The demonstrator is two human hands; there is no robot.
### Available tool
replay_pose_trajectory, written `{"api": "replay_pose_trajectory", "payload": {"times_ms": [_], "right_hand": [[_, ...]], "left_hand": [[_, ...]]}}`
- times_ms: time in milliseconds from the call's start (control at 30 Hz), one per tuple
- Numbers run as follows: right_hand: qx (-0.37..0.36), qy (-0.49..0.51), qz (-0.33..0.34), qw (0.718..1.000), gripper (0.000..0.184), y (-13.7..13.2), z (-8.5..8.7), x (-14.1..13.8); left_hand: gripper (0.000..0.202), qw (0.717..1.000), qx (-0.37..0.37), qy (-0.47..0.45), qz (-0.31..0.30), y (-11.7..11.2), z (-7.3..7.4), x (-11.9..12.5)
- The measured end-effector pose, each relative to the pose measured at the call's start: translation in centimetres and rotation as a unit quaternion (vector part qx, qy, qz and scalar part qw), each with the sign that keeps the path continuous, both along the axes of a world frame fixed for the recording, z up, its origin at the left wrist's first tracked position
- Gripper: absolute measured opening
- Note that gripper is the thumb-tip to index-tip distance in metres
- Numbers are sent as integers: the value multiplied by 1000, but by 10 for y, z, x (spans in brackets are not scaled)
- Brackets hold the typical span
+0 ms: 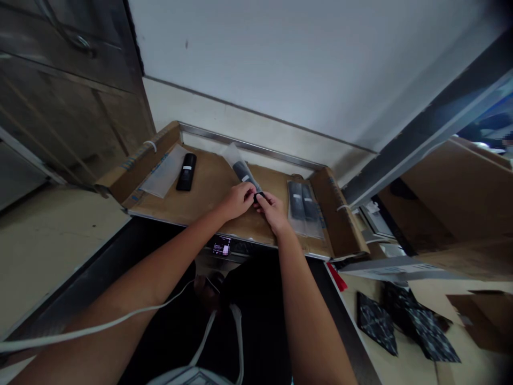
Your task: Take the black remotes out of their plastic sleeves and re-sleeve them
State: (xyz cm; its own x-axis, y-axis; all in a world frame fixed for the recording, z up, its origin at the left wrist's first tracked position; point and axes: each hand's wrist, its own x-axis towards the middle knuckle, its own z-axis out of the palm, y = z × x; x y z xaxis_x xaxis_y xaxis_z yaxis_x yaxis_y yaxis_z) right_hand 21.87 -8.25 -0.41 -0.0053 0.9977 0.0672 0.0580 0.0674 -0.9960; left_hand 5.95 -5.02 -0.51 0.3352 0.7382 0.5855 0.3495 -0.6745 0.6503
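Observation:
A long black device with a white label (242, 171), like a remote control in shape, lies slantwise in a translucent plastic sleeve on the cardboard-lined tray (212, 208). At its near end, the fingers of my left hand (239, 200) are pinched together. My right hand (274, 212) is closed there too, its thumb pressed on the black end. My fingers hide what exactly each one grips. To the left, an unbagged black device (186, 172) rests beside a flat plastic sleeve (164, 174). On the right lie two bagged black devices (302, 206) side by side.
Raised cardboard walls (339, 214) edge the tray, with a white wall (256, 64) behind it. A small lit screen (222, 246) sits below the front edge. A white cable (100, 323) crosses my left arm. Dark patterned items (425, 326) lie on the floor at right.

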Motion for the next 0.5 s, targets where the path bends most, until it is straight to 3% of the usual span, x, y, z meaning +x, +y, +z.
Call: {"api": "replay_pose_trajectory", "payload": {"times_ms": [200, 300, 500], "right_hand": [[-22, 48, -14, 999, 46, -1, 2, 1], [-38, 58, 11, 998, 57, -2, 3, 4], [-43, 49, 55, 996, 56, -1, 0, 5]], "left_hand": [[7, 999, -27, -38, 6, 0, 0, 0], [8, 998, -33, -48, 23, 1, 0, -1], [7, 998, -48, -51, 7, -2, 1, -3]]}}
